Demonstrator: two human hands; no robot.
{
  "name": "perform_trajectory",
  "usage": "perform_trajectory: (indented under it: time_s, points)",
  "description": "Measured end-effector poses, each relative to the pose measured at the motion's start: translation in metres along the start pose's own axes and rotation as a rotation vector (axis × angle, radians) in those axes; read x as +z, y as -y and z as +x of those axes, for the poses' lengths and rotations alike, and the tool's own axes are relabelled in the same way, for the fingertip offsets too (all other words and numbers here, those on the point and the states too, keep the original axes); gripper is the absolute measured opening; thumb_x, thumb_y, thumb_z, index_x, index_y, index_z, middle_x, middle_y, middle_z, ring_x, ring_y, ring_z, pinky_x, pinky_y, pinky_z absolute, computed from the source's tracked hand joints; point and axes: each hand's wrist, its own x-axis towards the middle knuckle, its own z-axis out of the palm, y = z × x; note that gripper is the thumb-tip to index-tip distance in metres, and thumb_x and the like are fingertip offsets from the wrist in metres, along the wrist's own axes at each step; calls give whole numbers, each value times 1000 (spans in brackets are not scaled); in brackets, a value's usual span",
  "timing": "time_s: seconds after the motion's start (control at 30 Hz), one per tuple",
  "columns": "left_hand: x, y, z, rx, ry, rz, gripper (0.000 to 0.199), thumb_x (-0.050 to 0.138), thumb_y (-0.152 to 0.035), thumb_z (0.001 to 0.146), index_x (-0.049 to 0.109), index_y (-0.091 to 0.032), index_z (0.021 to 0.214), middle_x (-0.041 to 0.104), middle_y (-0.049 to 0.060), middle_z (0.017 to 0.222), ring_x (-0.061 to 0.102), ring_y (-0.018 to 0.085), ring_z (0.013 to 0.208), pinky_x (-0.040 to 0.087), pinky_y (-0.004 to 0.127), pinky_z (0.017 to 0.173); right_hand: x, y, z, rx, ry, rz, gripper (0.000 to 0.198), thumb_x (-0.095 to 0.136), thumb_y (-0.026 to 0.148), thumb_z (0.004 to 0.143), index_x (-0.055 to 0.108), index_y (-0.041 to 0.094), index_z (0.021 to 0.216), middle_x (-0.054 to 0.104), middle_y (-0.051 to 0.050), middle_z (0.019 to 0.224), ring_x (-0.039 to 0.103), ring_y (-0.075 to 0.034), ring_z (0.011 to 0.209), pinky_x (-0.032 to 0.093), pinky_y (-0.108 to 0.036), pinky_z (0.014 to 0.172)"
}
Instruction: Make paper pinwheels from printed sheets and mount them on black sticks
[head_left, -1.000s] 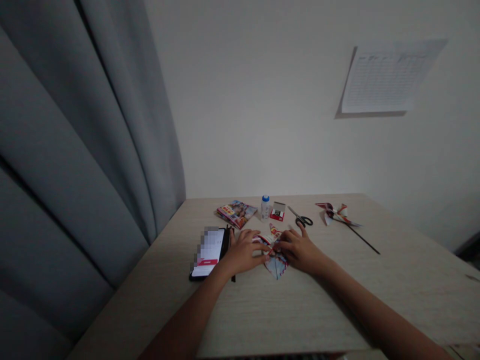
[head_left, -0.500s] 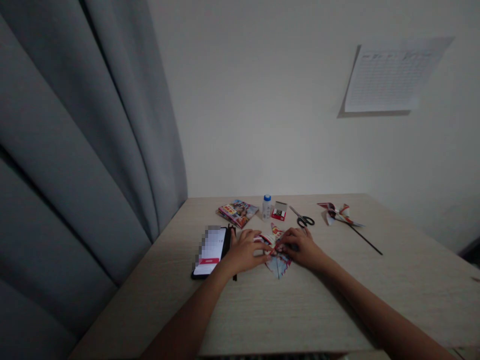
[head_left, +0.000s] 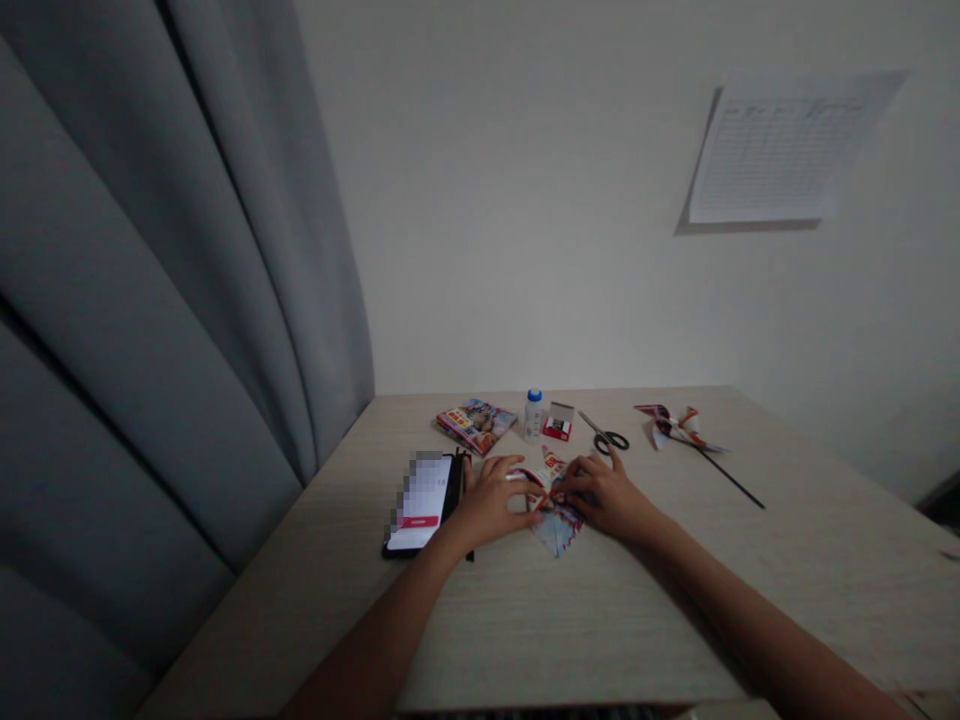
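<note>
Between my hands lies a piece of colourful printed paper (head_left: 557, 532), cut and folded in toward its middle like a pinwheel. My left hand (head_left: 491, 503) has its fingers curved onto the paper's left side, with fingertips closed on a folded flap near the centre. From the right, my right hand (head_left: 606, 497) pinches the paper close to the middle; its fingertips partly cover the folds. A finished paper pinwheel (head_left: 679, 428) on a dark stick rests farther right.
A phone (head_left: 420, 505) lies left of my left hand, dark sticks (head_left: 469, 556) beside it. Behind the paper are a stack of magazines (head_left: 478, 425), a blue-capped glue bottle (head_left: 533, 415), a small red box (head_left: 559, 422) and scissors (head_left: 611, 439). A grey curtain (head_left: 187, 350) hangs at the left.
A finger of my right hand has lifted slightly toward the scissors. The hands and paper otherwise stay almost in place.
</note>
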Motion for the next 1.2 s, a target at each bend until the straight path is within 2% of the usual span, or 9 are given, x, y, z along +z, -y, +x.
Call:
perform_trajectory:
  time_s: [0.13,0.3,0.5,0.63,0.8,0.93,1.2]
  points:
    - [0,-1,1,-28,-21,-17,50,78,-57,71,67,-45,118,45,3,148,33,35,140,-6,72,112,2,-1,0,16,-4,27,23,57,35,93,72,38,110,65,-4,111,57,-25,111,0,-64,113]
    - [2,1,1,-60,-51,-41,60,80,-57,68,63,-40,122,48,4,145,36,35,138,-7,71,113,7,-6,1,59,-40,94,33,60,35,91,64,34,124,65,-7,119,56,-27,118,3,-64,113]
    - [2,0,1,-59,-48,-38,58,79,-56,70,62,-38,123,49,4,145,36,34,138,-5,69,115,11,-10,2,48,-58,73,34,62,34,89,63,32,123,67,-6,118,58,-26,117,5,-63,114]
    - [-1,-3,1,-68,-37,-32,56,76,-58,72,63,-38,123,50,3,144,37,34,138,-2,69,115,7,-10,2,22,-83,99,31,60,37,91,64,30,121,68,-7,117,59,-26,115,11,-60,115]
    - [0,-1,2,-60,-50,-43,52,75,-58,74,65,-38,120,51,4,142,38,33,137,-5,68,115,0,-14,1,-1,-110,148,31,61,35,91,66,32,121,67,-7,118,59,-25,114,14,-59,116]
    - [2,2,2,-57,-65,-42,51,73,-59,75,64,-39,121,51,3,142,38,34,137,-6,69,115,-3,-19,-1,-74,-67,196,28,66,38,87,70,30,113,68,-7,115,58,-25,113,20,-56,116]
    - [-1,2,2,-62,-64,-43,47,70,-61,77,66,-39,119,51,3,141,37,33,137,-5,68,115,-9,-16,-2,-168,72,235,27,79,43,75,75,31,100,70,-5,114,59,-26,115,17,-59,115]
